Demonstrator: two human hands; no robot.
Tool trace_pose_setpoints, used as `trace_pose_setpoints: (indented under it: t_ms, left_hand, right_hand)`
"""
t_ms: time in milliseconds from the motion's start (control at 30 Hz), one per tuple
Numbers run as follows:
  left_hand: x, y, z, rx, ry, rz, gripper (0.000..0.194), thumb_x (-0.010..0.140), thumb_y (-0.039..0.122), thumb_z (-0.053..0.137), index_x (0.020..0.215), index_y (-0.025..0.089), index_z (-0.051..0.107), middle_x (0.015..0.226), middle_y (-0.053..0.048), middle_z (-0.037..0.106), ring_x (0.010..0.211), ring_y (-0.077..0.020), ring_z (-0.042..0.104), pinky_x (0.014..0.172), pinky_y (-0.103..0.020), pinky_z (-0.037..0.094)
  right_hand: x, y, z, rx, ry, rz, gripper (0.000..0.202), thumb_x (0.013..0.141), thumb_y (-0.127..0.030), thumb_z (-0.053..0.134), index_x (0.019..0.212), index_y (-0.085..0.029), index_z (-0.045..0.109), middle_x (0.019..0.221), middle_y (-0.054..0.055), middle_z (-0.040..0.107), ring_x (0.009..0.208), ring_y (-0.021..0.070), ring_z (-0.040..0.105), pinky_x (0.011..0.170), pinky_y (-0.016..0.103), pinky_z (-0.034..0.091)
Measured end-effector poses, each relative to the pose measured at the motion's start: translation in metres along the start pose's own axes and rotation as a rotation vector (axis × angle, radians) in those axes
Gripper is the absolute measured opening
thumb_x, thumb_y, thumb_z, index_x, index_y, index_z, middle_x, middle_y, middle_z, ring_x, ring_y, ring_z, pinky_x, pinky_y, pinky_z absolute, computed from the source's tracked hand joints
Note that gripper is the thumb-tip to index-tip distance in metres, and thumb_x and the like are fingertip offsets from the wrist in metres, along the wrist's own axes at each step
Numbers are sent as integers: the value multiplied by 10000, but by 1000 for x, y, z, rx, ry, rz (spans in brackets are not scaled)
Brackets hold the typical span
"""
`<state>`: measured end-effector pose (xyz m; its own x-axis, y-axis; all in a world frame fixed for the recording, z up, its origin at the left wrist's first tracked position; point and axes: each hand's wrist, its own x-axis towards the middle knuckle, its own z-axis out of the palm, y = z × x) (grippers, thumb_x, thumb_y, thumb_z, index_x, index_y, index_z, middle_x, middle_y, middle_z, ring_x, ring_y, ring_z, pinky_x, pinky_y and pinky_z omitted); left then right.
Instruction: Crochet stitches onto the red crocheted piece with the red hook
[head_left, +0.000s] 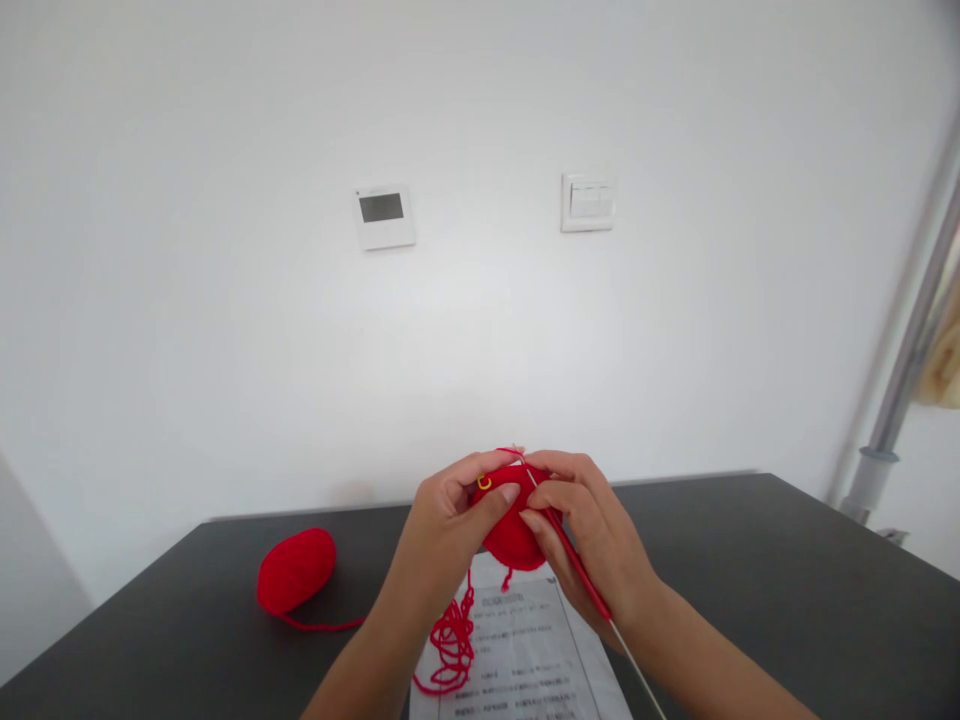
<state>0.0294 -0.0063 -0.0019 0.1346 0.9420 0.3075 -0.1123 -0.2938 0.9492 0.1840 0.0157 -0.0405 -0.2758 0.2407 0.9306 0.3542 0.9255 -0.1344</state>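
Between my two hands, above the table, is a rounded red crochet piece (517, 540) with a short yarn tail hanging from its lower edge. My left hand (454, 510) pinches its left side, thumb across the front, close to a yellow stitch marker (484, 482). In my right hand (592, 520) is a crochet hook (579, 572) with a red grip and a thin metal shaft. The hook's tip is at the top edge of the piece, where a strand of red yarn runs by my left fingertips. The exact stitch there is too small to make out.
On the dark table (720, 540), a red yarn ball (298, 570) lies at left. Loose tangled yarn (452, 645) rests on a printed sheet (525, 660) below my hands. Behind stands a white wall with a thermostat (384, 218) and a light switch (589, 202). A grey pipe (911, 350) is at right.
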Motion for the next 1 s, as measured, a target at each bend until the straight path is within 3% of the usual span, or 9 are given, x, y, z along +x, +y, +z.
trace_pose_setpoints:
  t_ms: [100, 233, 433, 567, 800, 1000]
  left_hand:
    - [3, 1, -6, -188, -137, -124, 288, 737, 200, 741, 1025, 196, 749, 826, -31, 764, 755, -164, 677, 772, -274, 505]
    - [7, 4, -18, -212, -255, -193, 282, 684, 184, 784, 965, 171, 771, 724, -25, 746, 661, -117, 639, 676, -211, 467]
    - [9, 8, -24, -65, -270, -137, 236, 709, 163, 756, 942, 188, 779, 840, -26, 739, 803, -143, 622, 759, -234, 446]
    - [8, 9, -23, -12, -298, -102, 232, 717, 203, 768, 948, 181, 772, 870, -34, 740, 835, -159, 626, 794, -255, 455]
    - [9, 3, -21, -97, -158, -142, 219, 624, 223, 834, 824, 165, 768, 744, -27, 737, 724, -154, 641, 715, -261, 493]
    - [7, 7, -35, 3, -104, -181, 294, 649, 244, 814, 932, 184, 763, 760, -20, 724, 656, -128, 620, 621, -224, 452]
  right_hand:
    - [2, -2, -4, 63, -35, 33, 126, 909, -130, 519, 986, -229, 532, 1139, 84, 583, 1015, 192, 591, 848, 322, 522]
    - [13, -6, -17, 244, -159, 134, 97, 922, -148, 514, 920, -225, 573, 1045, 58, 633, 964, 171, 632, 833, 296, 527]
    - [24, -8, -30, 389, -251, 270, 112, 913, -160, 562, 867, -224, 642, 928, 47, 695, 948, 179, 670, 852, 316, 541]
    - [24, -9, -27, 377, -223, 188, 113, 895, -132, 588, 903, -225, 652, 910, 40, 709, 923, 164, 677, 829, 292, 547]
    - [25, -6, -24, 212, -158, -71, 139, 908, -132, 567, 985, -214, 649, 997, 91, 721, 892, 188, 647, 763, 328, 561]
    - [26, -3, -25, 155, -86, -181, 149, 894, -129, 605, 1013, -189, 670, 949, 94, 760, 839, 188, 676, 747, 329, 566]
